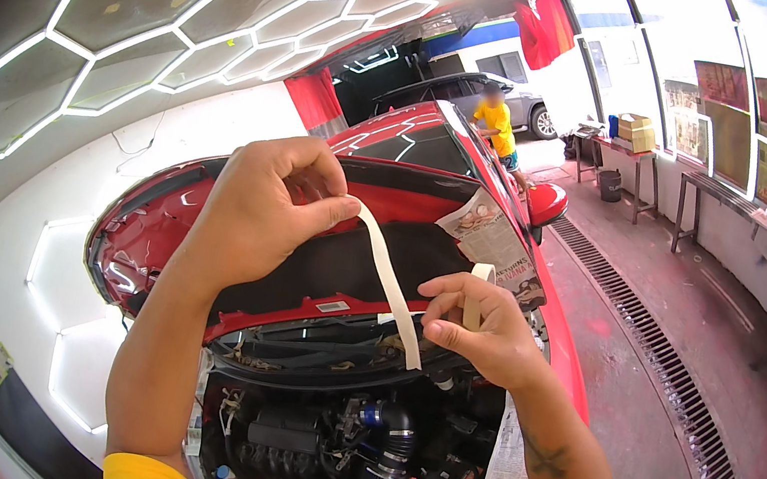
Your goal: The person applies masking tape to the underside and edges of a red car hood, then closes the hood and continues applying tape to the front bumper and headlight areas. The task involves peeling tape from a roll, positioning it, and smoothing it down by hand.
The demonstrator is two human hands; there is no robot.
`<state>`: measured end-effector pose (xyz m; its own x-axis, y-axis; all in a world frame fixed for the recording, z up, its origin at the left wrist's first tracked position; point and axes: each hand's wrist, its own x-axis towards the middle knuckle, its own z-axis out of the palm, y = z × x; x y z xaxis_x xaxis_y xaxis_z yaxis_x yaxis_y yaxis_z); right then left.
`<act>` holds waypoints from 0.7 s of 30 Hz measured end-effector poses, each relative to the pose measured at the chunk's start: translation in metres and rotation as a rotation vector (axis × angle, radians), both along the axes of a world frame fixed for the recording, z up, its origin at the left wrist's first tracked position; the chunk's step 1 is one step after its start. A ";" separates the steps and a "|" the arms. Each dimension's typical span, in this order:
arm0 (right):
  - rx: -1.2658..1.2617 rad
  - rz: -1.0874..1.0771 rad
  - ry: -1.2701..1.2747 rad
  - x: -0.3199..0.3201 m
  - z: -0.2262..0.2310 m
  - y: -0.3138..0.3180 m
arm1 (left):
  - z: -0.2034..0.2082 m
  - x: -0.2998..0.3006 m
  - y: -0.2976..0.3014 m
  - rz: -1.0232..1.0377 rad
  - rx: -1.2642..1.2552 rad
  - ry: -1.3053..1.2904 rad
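Observation:
My left hand [272, 206] is closed in a pinch on one end of a strip of pale masking tape [387, 276], which hangs down free over the engine bay. To its right, my right hand [480, 327] is closed round a roll of masking tape [477, 301], with the fingers partly hiding it. The strip's lower end hangs loose, apart from the roll. Below both hands lies the open engine bay [300, 434] of a red car [567, 357]. Its raised hood [153, 221] stands behind my left arm. Newspaper sheets [494, 243] cover parts of the fender and the bay's right side.
A person in a yellow shirt [496, 126] stands beside the car's far side. A grey car [449, 88] is parked beyond. Along the right wall are metal tables [735, 202], a cardboard box [637, 132] and a dark bucket [609, 184]. A floor grate [657, 362] runs alongside the car.

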<state>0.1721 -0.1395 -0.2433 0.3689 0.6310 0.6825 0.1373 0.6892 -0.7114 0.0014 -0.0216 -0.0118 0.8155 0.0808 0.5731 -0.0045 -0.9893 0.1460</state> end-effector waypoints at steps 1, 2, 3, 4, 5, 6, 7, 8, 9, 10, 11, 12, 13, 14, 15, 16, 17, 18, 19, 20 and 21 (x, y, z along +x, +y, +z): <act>0.033 0.017 0.008 -0.005 0.001 0.004 | 0.002 -0.001 -0.001 -0.001 -0.007 -0.004; 0.067 0.034 0.016 -0.010 0.002 0.007 | 0.004 -0.002 -0.002 -0.003 -0.014 -0.007; 0.087 0.061 0.025 -0.012 0.003 0.009 | 0.004 0.000 -0.002 -0.006 -0.012 -0.011; 0.033 -0.008 -0.023 -0.013 0.003 0.012 | 0.005 0.001 -0.001 -0.008 -0.010 -0.016; -0.020 -0.077 -0.070 -0.015 0.004 0.013 | 0.005 0.001 -0.001 -0.011 -0.006 -0.022; -0.073 -0.146 -0.117 -0.016 0.004 0.015 | 0.006 0.001 0.000 0.003 0.019 -0.034; -0.080 -0.165 -0.089 -0.018 0.002 0.017 | 0.007 0.001 0.001 0.016 0.044 -0.047; -0.058 -0.186 -0.050 -0.020 -0.001 0.018 | 0.008 0.000 0.002 0.027 0.069 -0.059; -0.034 -0.206 -0.012 -0.022 -0.004 0.020 | 0.009 -0.003 0.002 0.058 0.068 -0.062; -0.017 -0.236 0.016 -0.021 -0.006 0.019 | 0.009 -0.005 0.003 0.080 0.058 -0.074; 0.001 -0.268 0.078 -0.024 -0.005 0.014 | 0.008 -0.007 0.004 0.102 0.049 -0.086; -0.013 -0.329 0.078 -0.019 -0.011 0.014 | 0.006 -0.006 0.006 0.109 0.035 -0.080; -0.020 -0.381 0.075 -0.013 -0.015 0.018 | 0.005 -0.008 0.008 0.125 0.027 -0.077; -0.026 -0.434 0.073 -0.006 -0.017 0.019 | 0.004 -0.011 0.010 0.139 0.019 -0.073; -0.073 -0.468 0.120 0.000 -0.016 0.016 | -0.001 -0.007 0.023 0.110 0.030 -0.083; 0.018 -0.539 0.084 0.004 -0.014 0.018 | -0.005 -0.008 0.027 0.082 0.022 -0.131; 0.109 -0.609 0.050 0.010 -0.012 0.019 | -0.009 -0.008 0.029 0.053 0.015 -0.179; 0.201 -0.678 0.017 0.017 -0.009 0.021 | -0.014 -0.007 0.035 0.022 0.007 -0.226; 0.297 -0.811 -0.056 0.022 -0.006 0.027 | -0.024 -0.007 0.056 -0.071 0.011 -0.274; 0.345 -0.880 -0.117 0.026 -0.001 0.029 | -0.034 -0.007 0.068 -0.093 0.203 -0.398; 0.396 -0.953 -0.179 0.031 0.004 0.030 | -0.044 -0.005 0.076 -0.118 0.397 -0.518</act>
<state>0.2030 -0.1100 -0.2390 0.4693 -0.1484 0.8705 0.8271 0.4191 -0.3745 -0.0038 0.0546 -0.0554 0.4169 -0.2902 0.8614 -0.0876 -0.9561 -0.2797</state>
